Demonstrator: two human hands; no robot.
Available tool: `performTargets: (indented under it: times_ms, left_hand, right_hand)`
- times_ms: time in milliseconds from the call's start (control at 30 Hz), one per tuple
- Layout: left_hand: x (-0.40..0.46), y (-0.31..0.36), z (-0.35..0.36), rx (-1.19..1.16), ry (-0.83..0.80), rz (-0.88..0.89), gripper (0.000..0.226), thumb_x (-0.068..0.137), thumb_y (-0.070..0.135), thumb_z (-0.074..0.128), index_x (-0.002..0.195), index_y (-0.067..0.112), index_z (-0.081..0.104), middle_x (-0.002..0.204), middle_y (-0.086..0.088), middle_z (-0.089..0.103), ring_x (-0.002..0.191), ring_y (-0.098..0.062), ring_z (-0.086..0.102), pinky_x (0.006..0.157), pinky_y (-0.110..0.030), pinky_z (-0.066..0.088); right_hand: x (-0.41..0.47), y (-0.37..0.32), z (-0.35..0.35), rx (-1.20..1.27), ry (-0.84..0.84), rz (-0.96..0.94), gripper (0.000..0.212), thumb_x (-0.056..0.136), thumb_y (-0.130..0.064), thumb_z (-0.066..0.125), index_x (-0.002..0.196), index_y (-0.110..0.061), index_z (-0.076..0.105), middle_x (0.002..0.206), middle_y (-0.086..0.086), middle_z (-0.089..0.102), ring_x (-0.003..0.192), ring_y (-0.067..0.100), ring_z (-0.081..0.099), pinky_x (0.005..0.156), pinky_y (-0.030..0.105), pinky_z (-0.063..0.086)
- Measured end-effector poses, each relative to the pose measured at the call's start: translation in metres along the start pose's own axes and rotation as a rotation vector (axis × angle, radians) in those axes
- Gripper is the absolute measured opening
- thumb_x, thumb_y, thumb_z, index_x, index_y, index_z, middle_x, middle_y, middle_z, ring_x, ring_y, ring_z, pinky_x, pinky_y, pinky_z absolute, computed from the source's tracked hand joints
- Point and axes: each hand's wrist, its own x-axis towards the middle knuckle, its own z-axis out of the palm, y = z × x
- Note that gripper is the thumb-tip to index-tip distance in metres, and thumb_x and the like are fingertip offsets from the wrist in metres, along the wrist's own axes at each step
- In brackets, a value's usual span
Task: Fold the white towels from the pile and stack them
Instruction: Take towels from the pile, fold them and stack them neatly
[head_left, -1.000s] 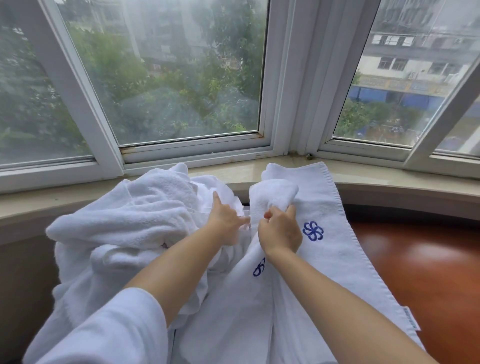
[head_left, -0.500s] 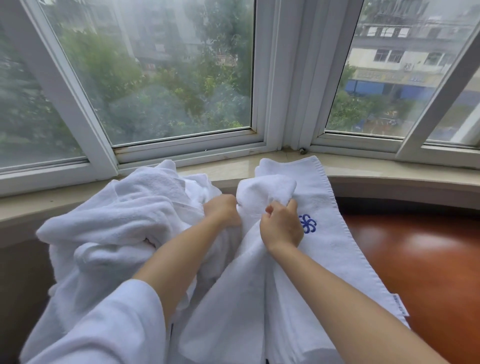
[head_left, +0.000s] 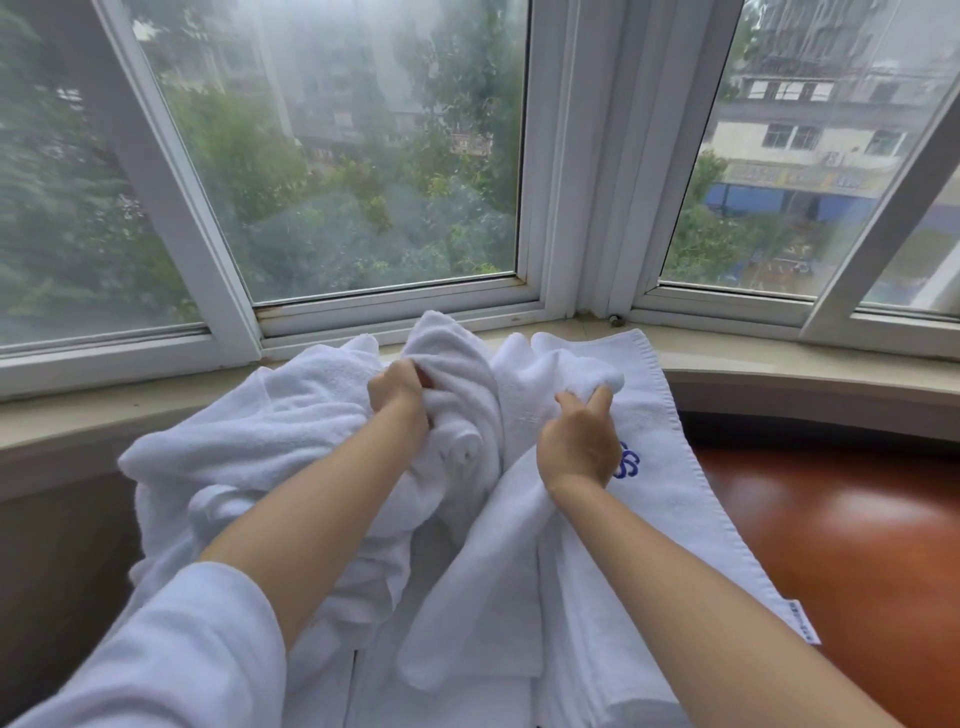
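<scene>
The towel (head_left: 524, 415), bunched at the worktop's far edge by the windowsill, sits clamped in my left grip (head_left: 400, 389) and right grip (head_left: 579, 441); I judge lifting could drag the pile (head_left: 234, 457) along.

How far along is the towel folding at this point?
Early. Done: one towel with a blue emblem lies flat on the right. In hand: the left hand and right hand grip a bunched white towel. Left: the crumpled pile remains unfolded.

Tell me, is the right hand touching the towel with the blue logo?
Touching. The head view shows the right hand gripping white cloth, its heel resting against the logo towel.
</scene>
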Motion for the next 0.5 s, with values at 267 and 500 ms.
performTargets:
  times_ms: [267, 500]
  left_hand:
    - [-0.002, 0.041, 0.000, 0.458, -0.279, 0.616, 0.004, 0.048, 0.016, 0.038, 0.047, 0.016, 0.042, 0.043, 0.011, 0.039, 0.053, -0.019, 0.036, 0.051, -0.029, 0.029]
    - [-0.029, 0.095, 0.011, -0.079, -0.287, 0.505, 0.010, 0.054, 0.014, 0.036, 0.056, 0.021, 0.029, 0.059, 0.002, 0.032, 0.067, -0.016, 0.032, 0.058, -0.029, 0.028]
  right_hand:
    - [-0.007, -0.007, 0.013, 0.034, -0.141, -0.058, 0.032, 0.087, -0.003, 0.043, 0.109, -0.015, 0.063, 0.117, 0.006, 0.035, 0.082, 0.032, 0.053, 0.062, 0.030, 0.036]
    - [-0.003, -0.007, 0.020, 0.023, -0.061, -0.067, 0.017, 0.089, -0.005, 0.045, 0.090, -0.010, 0.061, 0.101, 0.005, 0.035, 0.064, 0.027, 0.042, 0.055, 0.029, 0.033]
